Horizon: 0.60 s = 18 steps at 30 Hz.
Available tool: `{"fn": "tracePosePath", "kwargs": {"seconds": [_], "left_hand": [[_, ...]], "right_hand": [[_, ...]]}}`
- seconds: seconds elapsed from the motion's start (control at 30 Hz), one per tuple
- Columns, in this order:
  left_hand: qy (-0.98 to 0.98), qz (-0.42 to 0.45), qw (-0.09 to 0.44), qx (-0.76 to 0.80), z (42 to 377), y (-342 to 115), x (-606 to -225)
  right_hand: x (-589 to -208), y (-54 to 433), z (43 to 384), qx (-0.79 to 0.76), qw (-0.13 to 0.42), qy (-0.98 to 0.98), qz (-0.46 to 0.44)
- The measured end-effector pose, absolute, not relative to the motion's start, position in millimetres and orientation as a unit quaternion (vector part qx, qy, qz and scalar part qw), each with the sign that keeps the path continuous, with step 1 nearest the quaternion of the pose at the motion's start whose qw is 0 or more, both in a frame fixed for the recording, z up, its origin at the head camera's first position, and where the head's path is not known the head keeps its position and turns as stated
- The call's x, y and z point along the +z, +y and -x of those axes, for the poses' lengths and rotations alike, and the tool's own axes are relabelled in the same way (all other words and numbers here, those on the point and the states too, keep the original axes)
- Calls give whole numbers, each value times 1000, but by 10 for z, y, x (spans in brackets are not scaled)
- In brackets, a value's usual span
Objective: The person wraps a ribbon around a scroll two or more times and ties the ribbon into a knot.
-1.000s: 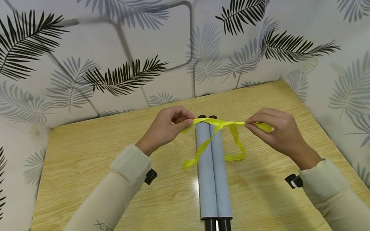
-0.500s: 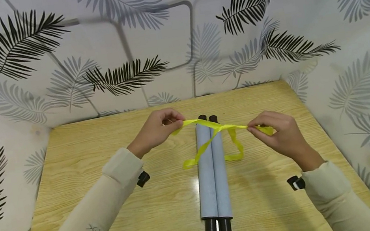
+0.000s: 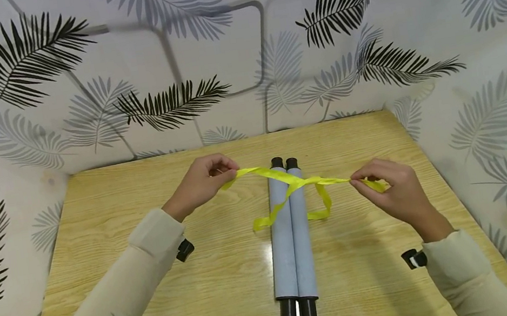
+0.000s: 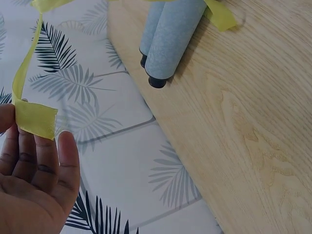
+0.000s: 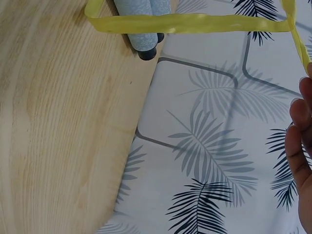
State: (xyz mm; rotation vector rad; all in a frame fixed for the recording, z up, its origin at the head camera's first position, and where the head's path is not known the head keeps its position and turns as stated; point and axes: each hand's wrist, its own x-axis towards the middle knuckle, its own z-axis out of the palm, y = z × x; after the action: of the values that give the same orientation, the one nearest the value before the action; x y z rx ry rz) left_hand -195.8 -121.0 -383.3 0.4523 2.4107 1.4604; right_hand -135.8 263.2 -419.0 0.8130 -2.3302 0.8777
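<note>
Two grey-blue scrolls [image 3: 283, 252] with black end knobs lie side by side on the table. A yellow ribbon [image 3: 268, 173] loops loosely about them, its two ends crossed above the scrolls. My left hand [image 3: 200, 184] pinches one ribbon end between thumb and forefinger, to the left of the scrolls' far ends. On the other side, my right hand [image 3: 393, 190] pinches the opposite end. In the left wrist view a short tail of ribbon [image 4: 36, 119] hangs over the fingers. Most of the right hand [image 5: 303, 126] falls outside the right wrist view.
The wooden table [image 3: 130, 285] reaches back to a wall hanging [image 3: 217, 48] printed with black and grey leaves. That leaf print also runs down both sides of the table. Small black wrist cameras sit at both cuffs.
My left hand has moved left and slightly nearer, and my right hand has shifted right and nearer. The ribbon's crossing has come nearer to me. The scrolls have stayed put.
</note>
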Motion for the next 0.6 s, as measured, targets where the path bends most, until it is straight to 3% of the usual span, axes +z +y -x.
{"fn": "tracePosePath", "kwargs": {"seconds": [0.6], "left_hand": [[847, -138, 142, 493, 1944, -1367, -3895]], "right_hand": [[-4272, 2763, 1346, 319, 254, -871, -275]]}}
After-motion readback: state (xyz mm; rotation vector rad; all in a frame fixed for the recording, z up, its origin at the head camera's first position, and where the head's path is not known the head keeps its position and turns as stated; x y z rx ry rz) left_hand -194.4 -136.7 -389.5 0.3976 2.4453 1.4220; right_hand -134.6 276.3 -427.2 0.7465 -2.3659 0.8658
